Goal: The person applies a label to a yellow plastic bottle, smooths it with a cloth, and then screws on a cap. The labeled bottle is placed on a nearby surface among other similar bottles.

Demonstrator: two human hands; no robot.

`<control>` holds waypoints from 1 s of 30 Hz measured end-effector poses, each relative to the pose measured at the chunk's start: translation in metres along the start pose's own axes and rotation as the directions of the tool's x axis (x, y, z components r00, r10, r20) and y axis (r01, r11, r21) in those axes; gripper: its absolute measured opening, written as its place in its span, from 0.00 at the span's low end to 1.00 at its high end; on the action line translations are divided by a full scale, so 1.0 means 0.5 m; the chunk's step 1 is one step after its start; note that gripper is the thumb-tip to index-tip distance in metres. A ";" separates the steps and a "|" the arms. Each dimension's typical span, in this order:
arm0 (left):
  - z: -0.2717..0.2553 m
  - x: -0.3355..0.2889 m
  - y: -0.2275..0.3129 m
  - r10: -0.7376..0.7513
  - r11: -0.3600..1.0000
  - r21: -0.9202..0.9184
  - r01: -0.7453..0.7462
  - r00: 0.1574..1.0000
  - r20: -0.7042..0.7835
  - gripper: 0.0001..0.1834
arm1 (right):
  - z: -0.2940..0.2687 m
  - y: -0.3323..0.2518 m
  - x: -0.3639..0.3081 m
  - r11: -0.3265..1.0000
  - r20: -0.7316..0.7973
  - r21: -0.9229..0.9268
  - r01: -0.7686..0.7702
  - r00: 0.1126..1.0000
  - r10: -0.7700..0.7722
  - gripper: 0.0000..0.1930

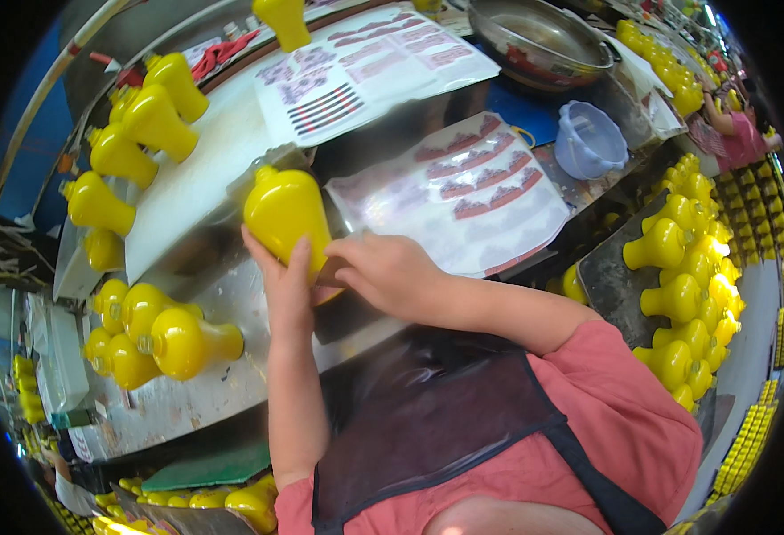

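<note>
A glossy yellow bottle (283,209) with a small neck at its far end is tilted in front of me. My left hand (283,276) grips its lower part, thumb and fingers on either side. My right hand (392,275) is closed at the bottle's near end, with the fingers pinched together against its edge. A small reddish patch shows under these fingertips; I cannot make out what it is. Right of the bottle lies a patterned decal sheet (387,223) with curved reddish and purple bands. Beyond it is a second sheet (383,67) with purple motifs and dark stripes.
Several yellow bottles (160,123) stand on the white board at the left; others (178,343) lie on the metal table nearer me. A lilac basin (591,147) and a metal pan (543,40) are at the far right. More bottles (677,294) crowd a rack at right.
</note>
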State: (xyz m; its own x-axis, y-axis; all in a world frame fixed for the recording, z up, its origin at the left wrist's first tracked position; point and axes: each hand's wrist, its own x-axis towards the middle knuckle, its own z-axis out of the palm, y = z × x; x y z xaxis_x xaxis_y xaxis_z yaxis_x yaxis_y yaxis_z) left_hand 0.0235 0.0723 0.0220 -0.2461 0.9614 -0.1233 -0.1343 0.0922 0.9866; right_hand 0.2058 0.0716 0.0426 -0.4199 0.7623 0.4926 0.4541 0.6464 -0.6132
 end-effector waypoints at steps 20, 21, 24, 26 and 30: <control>-0.013 0.001 -0.047 0.115 0.981 -0.162 -0.106 0.992 0.044 0.41 | -0.611 0.462 -0.112 0.137 -0.558 -0.597 -0.790 0.532 0.637 0.16; -0.014 0.001 -0.047 0.094 0.982 -0.167 -0.086 0.995 0.044 0.40 | -0.621 0.474 -0.112 0.130 -0.481 -0.632 -0.764 0.518 0.707 0.16; -0.017 0.004 -0.044 0.037 0.978 -0.207 -0.020 0.996 0.077 0.37 | -0.628 0.469 -0.094 0.137 -0.389 -0.673 -0.727 0.505 0.771 0.16; -0.017 0.004 -0.044 0.025 0.970 -0.243 -0.007 0.997 0.071 0.36 | -0.610 0.436 -0.069 0.136 -0.504 -0.648 -0.749 0.557 0.660 0.16; -0.016 0.004 -0.046 0.037 0.972 -0.233 -0.024 0.998 0.052 0.36 | -0.503 0.367 0.017 0.716 -0.485 -0.398 -0.574 0.794 0.367 0.13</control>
State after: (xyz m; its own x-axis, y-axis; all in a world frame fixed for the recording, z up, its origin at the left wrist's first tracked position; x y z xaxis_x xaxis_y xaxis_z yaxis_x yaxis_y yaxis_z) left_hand 0.0185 0.0698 -0.0019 -0.2004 0.9764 -0.0805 -0.3482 0.0058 0.9374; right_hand 0.4832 0.2051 0.0894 0.2146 0.8586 0.4656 0.8787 0.0384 -0.4759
